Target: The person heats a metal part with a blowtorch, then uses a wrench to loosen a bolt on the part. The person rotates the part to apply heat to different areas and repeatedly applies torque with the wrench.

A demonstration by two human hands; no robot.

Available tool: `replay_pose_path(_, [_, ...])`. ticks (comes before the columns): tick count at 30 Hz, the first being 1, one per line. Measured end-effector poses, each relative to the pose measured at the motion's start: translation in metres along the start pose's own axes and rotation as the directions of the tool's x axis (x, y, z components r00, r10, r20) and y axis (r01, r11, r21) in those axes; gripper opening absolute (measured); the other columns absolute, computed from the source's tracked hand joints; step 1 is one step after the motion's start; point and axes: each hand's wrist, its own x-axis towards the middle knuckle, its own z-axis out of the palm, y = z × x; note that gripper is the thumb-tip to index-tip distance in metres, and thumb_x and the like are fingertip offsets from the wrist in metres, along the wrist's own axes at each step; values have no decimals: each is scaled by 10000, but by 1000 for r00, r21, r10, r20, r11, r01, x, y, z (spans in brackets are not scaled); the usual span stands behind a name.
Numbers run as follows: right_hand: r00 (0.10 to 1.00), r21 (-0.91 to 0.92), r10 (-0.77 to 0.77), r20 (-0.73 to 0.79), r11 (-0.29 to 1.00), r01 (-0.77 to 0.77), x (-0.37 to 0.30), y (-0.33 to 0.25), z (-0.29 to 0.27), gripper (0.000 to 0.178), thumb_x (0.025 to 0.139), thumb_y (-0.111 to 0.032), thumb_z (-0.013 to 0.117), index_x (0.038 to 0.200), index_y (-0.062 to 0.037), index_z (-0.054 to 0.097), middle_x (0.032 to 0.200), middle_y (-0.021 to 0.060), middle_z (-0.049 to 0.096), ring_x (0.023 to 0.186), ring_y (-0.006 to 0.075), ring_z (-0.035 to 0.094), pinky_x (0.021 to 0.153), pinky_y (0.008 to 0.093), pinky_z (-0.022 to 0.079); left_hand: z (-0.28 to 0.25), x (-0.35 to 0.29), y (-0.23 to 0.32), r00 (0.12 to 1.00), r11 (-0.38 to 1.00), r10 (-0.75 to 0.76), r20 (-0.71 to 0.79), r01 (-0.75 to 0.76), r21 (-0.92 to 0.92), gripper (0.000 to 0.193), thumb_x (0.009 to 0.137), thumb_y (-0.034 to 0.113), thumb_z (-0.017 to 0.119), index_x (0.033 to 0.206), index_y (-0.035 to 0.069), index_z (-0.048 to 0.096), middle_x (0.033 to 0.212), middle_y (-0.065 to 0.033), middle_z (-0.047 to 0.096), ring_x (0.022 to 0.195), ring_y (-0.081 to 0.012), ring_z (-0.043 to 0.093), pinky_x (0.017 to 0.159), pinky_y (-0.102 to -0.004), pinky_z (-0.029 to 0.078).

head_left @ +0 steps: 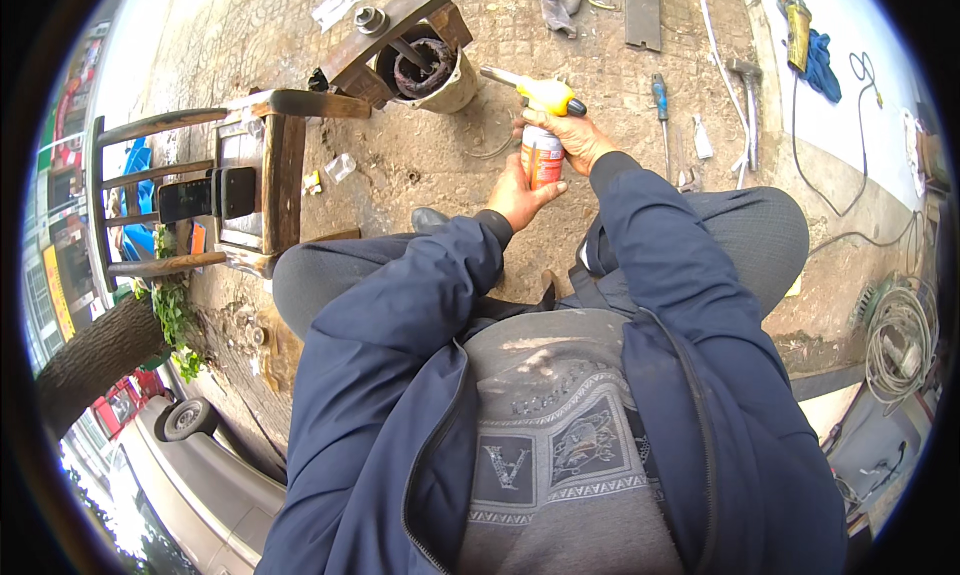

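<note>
- Wooden chair (285,190), at the person's left, its dark frame worn to bare timber along the edges; a black phone (186,201) shows among its slats.
- Heavy metal bar (420,10) with a large nut (371,20) on it, set across the top of a container on the ground ahead.
- Pale bucket (455,97), the container under that bar: inside it sits a dark, rough-surfaced ring (425,67) with a rod running into it; how deep the contents go cannot be told.
- Yellow torch (548,97) fixed on top of a red-and-white can (543,161), held up in front of the person, between the knees and the bucket. Its metal nozzle (502,77) points left, the tip near the bucket's side but apart from it. What fills the can is hidden.
- Left hand (517,193), closed around the lower part of the can, thumb across the near side; its other fingers are mostly out of sight.
- Right hand (578,141), curled firmly over the can's upper part, just under the torch body, with fingertips showing past the far side.
- Clear plastic scrap (341,167), lying on the ground near the chair.
</note>
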Motion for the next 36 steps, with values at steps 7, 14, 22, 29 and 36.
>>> replay_pose_path(7, [995,-25,15,-94,1000,-17,-10,-1,-11,386,906,-216,866,1214,-57,697,1073,91,767,969,216,749,887,387,612,-2,-17,67,966,891,138,-219,-24,454,757,862,333,907,1362,-58,496,1286,-238,632,1180,-358,659,1032,-428,531])
replay_pose_path(14, [990,-316,-137,-18,941,124,-27,-4,0,423,893,-242,844,1258,-84,699,1165,60,724,1050,174,661,921,378,535,-25,8,133,597,411,802,29,-586,699,524,808,186,860,1278,60,668,1321,-145,641,1251,-399,604,1053,-468,515])
replay_pose_path(22, [986,-442,-165,-10,885,144,-44,-4,10,611,874,-222,853,1406,-56,601,1320,76,676,1190,182,621,1007,403,533,-36,32,154,689,308,613,387,-659,686,339,869,252,793,1142,68,711,1086,-133,669,997,-375,710,853,-479,581])
replay_pose_path(29, [988,-460,-147,-56,882,105,-39,9,1,653,847,-226,904,1408,-68,608,1322,64,703,1187,188,666,991,403,555,-40,38,145,656,270,567,498,-720,640,251,937,242,724,1103,59,680,1059,-126,657,934,-376,716,795,-466,583])
replay_pose_path(36, [990,-70,130,44,989,-127,-41,12,7,557,879,-261,891,1343,-88,637,1227,56,727,1096,179,702,911,397,600,-51,28,140,619,268,571,539,-762,590,232,931,205,716,1090,45,661,1060,-124,662,945,-375,720,800,-467,583])
